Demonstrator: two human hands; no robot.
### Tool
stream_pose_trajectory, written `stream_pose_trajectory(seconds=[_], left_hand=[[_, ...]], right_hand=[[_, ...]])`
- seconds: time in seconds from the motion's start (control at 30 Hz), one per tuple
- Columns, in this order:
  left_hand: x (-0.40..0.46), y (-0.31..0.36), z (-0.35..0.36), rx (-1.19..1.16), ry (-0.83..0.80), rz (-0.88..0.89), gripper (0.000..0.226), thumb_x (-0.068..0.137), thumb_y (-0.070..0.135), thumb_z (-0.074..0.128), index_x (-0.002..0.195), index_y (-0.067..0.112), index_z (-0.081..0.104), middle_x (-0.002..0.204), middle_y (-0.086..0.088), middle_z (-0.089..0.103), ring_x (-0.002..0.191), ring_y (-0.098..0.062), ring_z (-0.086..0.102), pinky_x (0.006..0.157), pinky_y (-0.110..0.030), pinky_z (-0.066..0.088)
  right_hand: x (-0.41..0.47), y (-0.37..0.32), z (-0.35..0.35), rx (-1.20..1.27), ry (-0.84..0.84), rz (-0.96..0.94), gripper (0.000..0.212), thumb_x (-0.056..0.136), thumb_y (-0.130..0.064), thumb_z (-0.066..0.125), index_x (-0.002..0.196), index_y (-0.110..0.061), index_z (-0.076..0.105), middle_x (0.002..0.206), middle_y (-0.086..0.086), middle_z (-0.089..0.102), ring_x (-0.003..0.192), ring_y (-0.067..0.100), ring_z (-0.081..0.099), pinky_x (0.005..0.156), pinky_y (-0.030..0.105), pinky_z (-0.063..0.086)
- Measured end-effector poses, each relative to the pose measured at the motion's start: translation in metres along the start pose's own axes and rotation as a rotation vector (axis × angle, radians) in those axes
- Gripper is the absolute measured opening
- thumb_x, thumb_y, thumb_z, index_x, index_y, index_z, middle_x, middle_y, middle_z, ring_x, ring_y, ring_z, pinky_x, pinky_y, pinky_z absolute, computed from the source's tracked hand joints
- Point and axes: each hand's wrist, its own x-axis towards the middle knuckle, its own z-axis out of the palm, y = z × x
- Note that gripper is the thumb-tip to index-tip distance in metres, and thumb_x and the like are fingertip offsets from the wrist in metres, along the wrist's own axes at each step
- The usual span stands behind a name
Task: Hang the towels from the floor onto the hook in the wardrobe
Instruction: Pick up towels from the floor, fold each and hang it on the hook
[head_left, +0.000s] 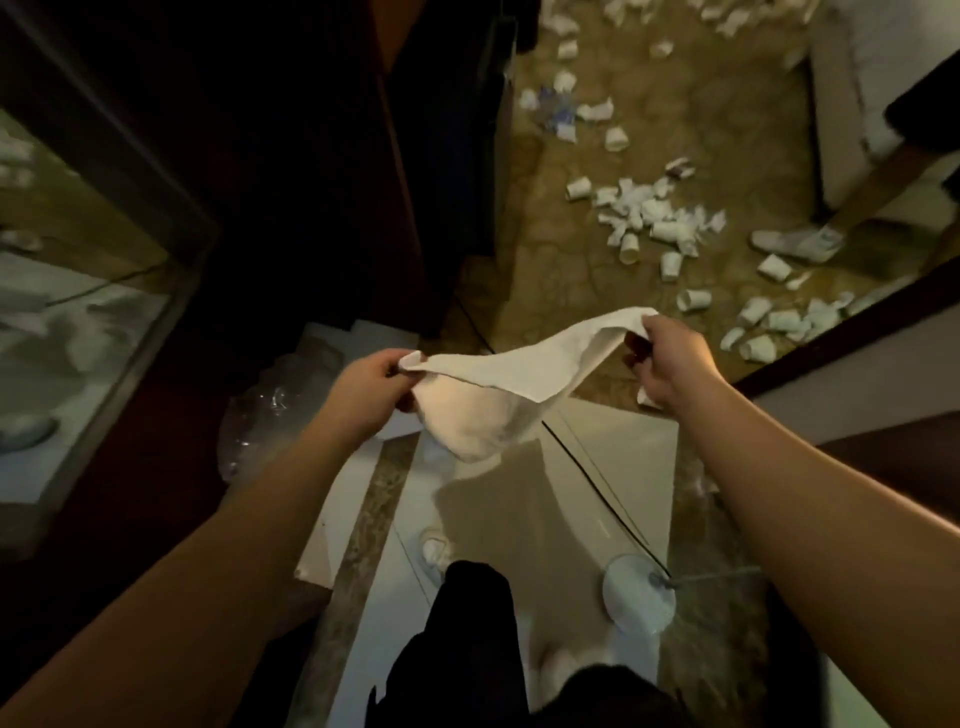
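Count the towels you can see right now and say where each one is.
1. A white towel is stretched in the air between the left hand and the right hand, each pinching one end. Others may lie hidden in the dark wardrobe or outside the view.

A single wide-angle view is given from the person's head, aimed forward and steeply down. Both forearms are seen close below, reaching away from the lens, and the floor (675, 130) is seen farther off, bent outward toward the frame edges.

A home bedroom: dark wooden wardrobe (291, 156), mirror (78, 322), patterned floor (675, 130) littered with paper cups (654, 218).
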Motion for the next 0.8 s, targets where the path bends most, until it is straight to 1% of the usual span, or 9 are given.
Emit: stream_pose_trajectory(seconds=[0.1,0.17,0.23,0.3,0.4,0.5,0.57,0.67,0.8], left_hand=[[-0.047,-0.007,-0.017,0.212,0.243,0.028,0.021,0.099,0.03,0.06,0.113,0.018,0.07,0.086,0.002,0.064,0.077,-0.012,0.058,0.059,-0.021,0.04],[-0.092,-0.004,-0.03,0.315,0.339,0.054,0.026,0.098,0.031,0.061,0.106,0.009,0.072,0.094,-0.003,0.06,0.085,-0.02,0.057,0.064,-0.032,0.035],[-0.138,0.001,-0.045,0.332,0.394,0.072,0.025,0.098,0.03,0.062,0.102,0.006,0.069,0.101,-0.005,0.053,0.089,-0.021,0.056,0.072,-0.032,0.034],[-0.185,0.009,-0.063,0.237,0.438,0.07,0.017,0.097,0.03,0.064,0.104,0.015,0.067,0.107,0.0,0.056,0.093,-0.018,0.058,0.077,-0.03,0.038],[-0.261,0.024,-0.091,-0.015,0.5,0.059,0.005,0.093,0.036,0.067,0.091,0.032,0.066,0.09,0.006,0.067,0.084,-0.012,0.062,0.065,-0.026,0.043],[-0.337,0.043,-0.114,-0.226,0.573,0.093,0.006,0.081,0.037,0.069,0.076,0.034,0.068,0.079,0.007,0.066,0.081,-0.016,0.061,0.073,-0.033,0.045],[-0.385,0.052,-0.128,-0.31,0.622,0.127,0.008,0.078,0.033,0.069,0.071,0.034,0.068,0.073,0.006,0.066,0.078,-0.019,0.063,0.073,-0.039,0.047],[-0.457,0.056,-0.146,-0.378,0.722,0.161,0.009,0.076,0.031,0.073,0.069,0.034,0.068,0.074,0.008,0.07,0.073,-0.013,0.07,0.066,-0.031,0.052],[-0.547,0.037,-0.162,-0.318,0.794,0.2,0.019,0.088,0.031,0.072,0.078,0.022,0.059,0.083,-0.001,0.063,0.077,-0.018,0.063,0.068,-0.035,0.048]], right_hand=[[-0.026,0.001,-0.012,-0.043,-0.087,0.007,0.01,0.098,-0.015,0.055,0.101,-0.012,0.064,0.094,0.007,0.068,0.064,0.007,0.067,0.051,0.024,0.051],[-0.052,-0.001,-0.025,-0.098,-0.138,0.0,0.012,0.099,-0.016,0.055,0.102,-0.008,0.064,0.085,0.008,0.068,0.054,0.006,0.065,0.048,0.021,0.05],[-0.081,-0.006,-0.033,-0.159,-0.19,-0.042,0.014,0.099,-0.017,0.055,0.1,-0.007,0.064,0.078,0.008,0.067,0.051,0.008,0.062,0.044,0.019,0.047],[-0.111,-0.012,-0.038,-0.194,-0.243,-0.086,0.014,0.099,-0.017,0.055,0.099,-0.007,0.064,0.078,0.008,0.067,0.054,0.01,0.061,0.044,0.019,0.046],[-0.159,-0.02,-0.038,-0.235,-0.337,-0.18,0.01,0.1,-0.015,0.054,0.098,-0.011,0.062,0.093,0.008,0.066,0.067,0.012,0.063,0.043,0.019,0.045],[-0.212,-0.025,-0.035,-0.205,-0.524,-0.246,0.014,0.103,-0.014,0.05,0.106,-0.019,0.064,0.104,0.005,0.064,0.075,0.011,0.066,0.042,0.018,0.042],[-0.246,-0.023,-0.035,-0.14,-0.678,-0.243,0.017,0.104,-0.017,0.051,0.11,-0.02,0.067,0.111,0.005,0.066,0.082,0.012,0.07,0.046,0.02,0.043],[-0.3,-0.015,-0.038,-0.078,-0.89,-0.242,0.021,0.102,-0.016,0.054,0.12,-0.016,0.065,0.115,0.005,0.07,0.093,0.014,0.072,0.065,0.026,0.048],[-0.378,0.013,-0.048,-0.327,-0.953,-0.538,0.02,0.099,-0.013,0.063,0.116,-0.025,0.063,0.121,0.006,0.061,0.109,0.023,0.06,0.083,0.032,0.046]])
